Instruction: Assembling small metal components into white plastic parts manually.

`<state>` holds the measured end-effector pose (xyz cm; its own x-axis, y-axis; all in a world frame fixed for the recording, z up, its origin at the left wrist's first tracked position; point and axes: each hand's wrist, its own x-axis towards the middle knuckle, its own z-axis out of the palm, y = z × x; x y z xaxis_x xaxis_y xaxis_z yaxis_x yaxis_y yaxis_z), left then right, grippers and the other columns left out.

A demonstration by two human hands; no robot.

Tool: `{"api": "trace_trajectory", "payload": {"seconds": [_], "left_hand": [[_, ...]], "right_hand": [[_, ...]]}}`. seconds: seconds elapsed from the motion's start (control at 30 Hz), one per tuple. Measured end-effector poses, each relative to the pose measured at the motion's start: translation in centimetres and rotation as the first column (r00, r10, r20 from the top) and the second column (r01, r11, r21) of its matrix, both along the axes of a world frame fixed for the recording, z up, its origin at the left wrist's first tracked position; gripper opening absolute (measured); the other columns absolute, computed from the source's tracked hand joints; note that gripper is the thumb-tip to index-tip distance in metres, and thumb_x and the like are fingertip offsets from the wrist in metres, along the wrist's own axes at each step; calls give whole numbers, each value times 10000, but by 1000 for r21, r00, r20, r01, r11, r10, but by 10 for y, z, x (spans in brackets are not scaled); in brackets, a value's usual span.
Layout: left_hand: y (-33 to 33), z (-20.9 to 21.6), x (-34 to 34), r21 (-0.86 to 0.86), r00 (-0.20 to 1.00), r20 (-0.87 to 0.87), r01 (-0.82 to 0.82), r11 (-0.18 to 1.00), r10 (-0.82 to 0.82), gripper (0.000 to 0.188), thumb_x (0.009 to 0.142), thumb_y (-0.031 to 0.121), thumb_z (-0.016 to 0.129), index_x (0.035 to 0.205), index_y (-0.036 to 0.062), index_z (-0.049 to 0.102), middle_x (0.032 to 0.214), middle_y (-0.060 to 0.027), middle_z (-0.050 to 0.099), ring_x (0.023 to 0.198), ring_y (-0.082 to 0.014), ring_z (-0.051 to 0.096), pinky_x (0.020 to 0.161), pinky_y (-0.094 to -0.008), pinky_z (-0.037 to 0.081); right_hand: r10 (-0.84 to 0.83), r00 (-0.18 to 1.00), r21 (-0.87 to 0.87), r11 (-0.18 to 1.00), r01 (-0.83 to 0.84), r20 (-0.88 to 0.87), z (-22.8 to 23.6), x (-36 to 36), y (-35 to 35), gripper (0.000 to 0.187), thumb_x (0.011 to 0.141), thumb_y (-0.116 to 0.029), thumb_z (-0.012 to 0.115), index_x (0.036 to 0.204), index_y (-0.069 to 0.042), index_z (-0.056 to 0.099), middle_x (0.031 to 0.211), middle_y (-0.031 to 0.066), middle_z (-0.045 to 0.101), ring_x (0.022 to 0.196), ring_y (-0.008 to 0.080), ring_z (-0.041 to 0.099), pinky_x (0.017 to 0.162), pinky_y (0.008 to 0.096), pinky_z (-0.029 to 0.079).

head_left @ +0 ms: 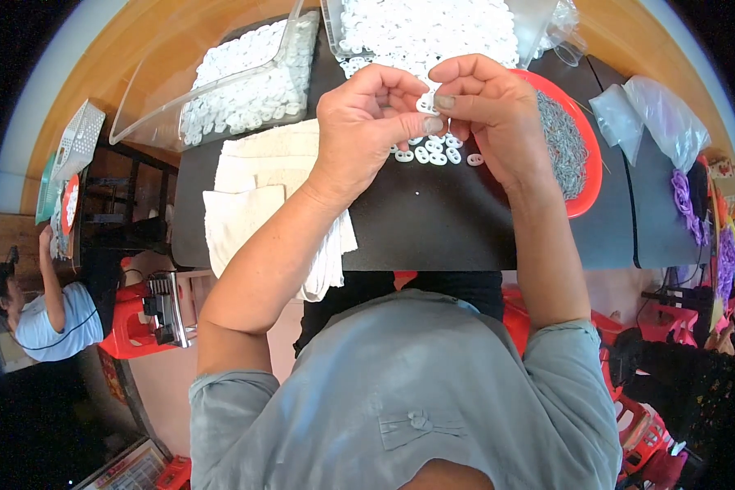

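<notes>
Above the black table, my left hand (371, 122) and my right hand (494, 106) meet, fingers pinched round a small white plastic piece (425, 104) with holes in it. The right thumb presses at its side; the left thumb and fingers close in from the other side. Whether a thin metal bit is also between the fingertips is hidden. Just below the hands lie several loose white oval two-holed pieces (437, 155). Right beside my right wrist stands a red basin (594, 167) holding a heap of thin grey metal bits (567, 147).
Clear bins of white pieces, a left bin (298, 77) and a back bin (332, 28), stand beyond. Folded cream cloth (241, 212) hangs over the black table's (433, 237) front edge. Plastic bags (670, 118) lie right. At far left another person (57, 318) works at a table.
</notes>
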<state>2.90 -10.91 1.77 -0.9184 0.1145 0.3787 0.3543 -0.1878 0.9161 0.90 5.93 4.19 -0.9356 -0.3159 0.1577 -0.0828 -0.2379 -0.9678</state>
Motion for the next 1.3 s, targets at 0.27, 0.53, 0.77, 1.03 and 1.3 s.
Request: {"api": "trace_trajectory", "payload": {"seconds": [0.27, 0.53, 0.77, 1.03, 1.3], "left_hand": [[-1, 5, 5, 6, 999, 27, 46, 999, -46, 224, 775, -40, 720, 980, -15, 635, 840, -79, 682, 698, -87, 641, 574, -185, 504], [-2, 2, 11, -207, 984, -156, -120, 971, 89, 204, 751, 11, 758, 899, 6, 617, 735, -3, 597, 667, -53, 550, 607, -202, 454], [-6, 7, 5, -144, 900, -308, -365, 920, 309, 247, 732, 67, 797, 921, 22, 645, 697, 14, 574, 625, -52, 518, 564, -193, 433], [-91, 77, -42, -88, 605, -532, -736, 671, 593, 96, 765, -5, 702, 833, -5, 634, 735, -25, 605, 635, -93, 559, 526, -238, 443], [-56, 30, 23, -507, 868, -470, -414, 756, 160, 37, 820, 50, 687, 842, 32, 665, 735, -10, 606, 641, -73, 549, 583, -222, 428]], "right_hand": [[45, 999, 38, 998, -44, -23, 4, 1, 4, 260, 824, 41, 583, 1084, 45, 586, 794, 37, 646, 643, 61, 559, 544, 173, 400], [65, 997, 15, 998, -64, -37, 4, 5, 2, 259, 832, 34, 572, 1090, 54, 578, 795, 48, 643, 636, 72, 553, 542, 183, 396], [-8, 997, 37, 999, 11, -73, 5, 5, 4, 235, 844, -1, 597, 1074, 49, 591, 788, 48, 640, 653, 77, 560, 550, 190, 383], [-106, 890, 580, 723, 375, -444, 11, 14, 33, 105, 846, -95, 656, 915, -16, 651, 720, -7, 606, 676, 81, 550, 594, 229, 397], [39, 798, 771, 288, 567, -602, -24, 33, 95, 105, 819, -78, 647, 915, -38, 630, 810, 115, 631, 733, 236, 624, 656, 326, 474]]}}
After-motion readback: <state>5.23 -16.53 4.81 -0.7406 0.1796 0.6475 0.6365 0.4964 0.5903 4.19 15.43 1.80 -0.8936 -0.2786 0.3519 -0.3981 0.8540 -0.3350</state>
